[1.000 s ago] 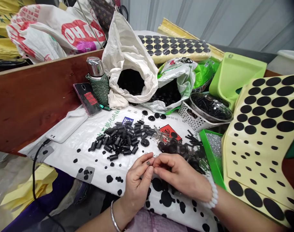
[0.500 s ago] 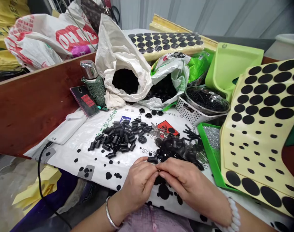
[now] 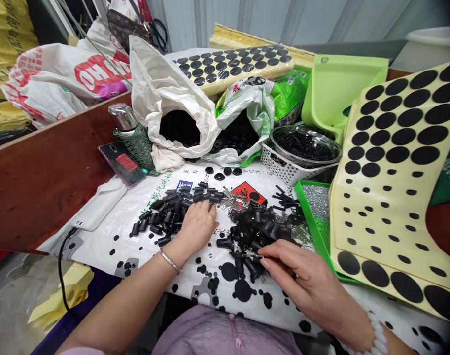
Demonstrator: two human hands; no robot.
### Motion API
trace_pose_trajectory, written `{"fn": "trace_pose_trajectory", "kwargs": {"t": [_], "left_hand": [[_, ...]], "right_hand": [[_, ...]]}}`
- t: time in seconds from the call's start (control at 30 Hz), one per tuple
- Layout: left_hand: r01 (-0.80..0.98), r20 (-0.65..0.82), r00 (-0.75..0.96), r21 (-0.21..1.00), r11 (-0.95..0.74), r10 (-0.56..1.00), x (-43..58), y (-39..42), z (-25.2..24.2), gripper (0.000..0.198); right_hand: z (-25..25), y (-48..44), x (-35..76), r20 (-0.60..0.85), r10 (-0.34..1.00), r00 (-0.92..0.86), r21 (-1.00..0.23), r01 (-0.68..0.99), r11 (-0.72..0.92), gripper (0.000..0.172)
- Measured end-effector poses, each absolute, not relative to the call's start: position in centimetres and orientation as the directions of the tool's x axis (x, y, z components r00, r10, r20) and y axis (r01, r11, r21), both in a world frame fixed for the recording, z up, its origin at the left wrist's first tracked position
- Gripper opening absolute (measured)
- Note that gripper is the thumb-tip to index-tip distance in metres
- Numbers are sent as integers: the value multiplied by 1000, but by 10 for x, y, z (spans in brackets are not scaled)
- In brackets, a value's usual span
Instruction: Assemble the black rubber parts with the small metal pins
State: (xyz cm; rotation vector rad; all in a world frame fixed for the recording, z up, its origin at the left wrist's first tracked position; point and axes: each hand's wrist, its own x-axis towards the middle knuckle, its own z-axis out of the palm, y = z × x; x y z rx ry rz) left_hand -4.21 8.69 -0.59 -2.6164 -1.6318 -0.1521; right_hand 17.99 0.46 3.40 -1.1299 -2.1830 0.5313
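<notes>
My left hand [image 3: 198, 226] is at the right edge of a pile of small black plastic cylinders [image 3: 169, 212]. Its fingers are curled downward and close together, and their tips and whatever is under them are hidden. My right hand [image 3: 306, 281] pinches a small thin metal pin [image 3: 251, 256] between thumb and forefinger. That pin is just over several black capped fittings [image 3: 239, 264] at the near side of a heap of black plastic parts [image 3: 261, 222]. Small metal clips [image 3: 234, 197] are scattered between the two piles.
Black rubber rings [image 3: 219, 176] lie behind the piles. Farther back are a white sack [image 3: 173, 106], a white basket [image 3: 280, 165] and a steel bowl [image 3: 306, 129]. A green tray [image 3: 313, 231] and sticker sheets [image 3: 391, 207] stand at right; a phone [image 3: 121, 163] and flask [image 3: 134, 133] at left.
My hands were together at the near side of the heap. The left has moved away, forward and left to the cylinder pile; the right has shifted right, with a pin showing in its pinch.
</notes>
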Motion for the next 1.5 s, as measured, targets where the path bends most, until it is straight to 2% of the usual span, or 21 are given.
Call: {"fn": "trace_pose_trajectory", "kwargs": {"t": [0.1,0.2,0.3,0.43,0.57,0.67,0.77,0.83,0.87,0.93,1.0,1.27,1.5], "left_hand": [[898,72,439,-6,-440,895,-42,95,-9,14],[889,50,456,11,-457,888,-44,97,-10,12],[875,52,474,78,-477,879,-46,97,-9,13],[835,95,479,255,-487,872,-52,102,-8,13],[733,179,424,509,-452,888,-60,102,-5,16],[605,212,293,714,-353,932,-58,93,-3,29],[446,155,181,867,-222,971,-49,77,-2,46],[237,37,151,969,-72,988,-40,65,-1,48],[16,-87,165,996,85,983,-36,59,-2,45],[-332,-264,248,881,338,932,-30,49,-2,38],[-486,-324,315,752,445,892,-26,40,-2,34],[-540,-339,347,690,482,874,-29,32,-6,31],[-489,-377,423,671,558,824,-34,27,3,34]], "right_hand": [[28,0,186,323,850,-416,-642,563,520,14],[23,-2,191,305,867,-395,-676,552,489,13],[20,-3,193,320,868,-379,-694,530,487,13],[19,-5,192,325,877,-355,-726,501,472,13],[18,-6,190,322,889,-325,-762,468,447,12],[19,-5,187,354,899,-260,-781,446,436,10],[21,-2,179,413,894,-175,-794,412,447,9],[23,1,172,454,879,-146,-790,391,473,10],[24,2,168,475,868,-141,-782,384,491,10],[25,5,160,519,841,-152,-756,376,535,11],[25,7,153,559,810,-178,-723,375,581,13],[23,10,143,616,730,-296,-603,419,679,17],[32,18,151,646,561,-517,-339,464,818,21]]}}
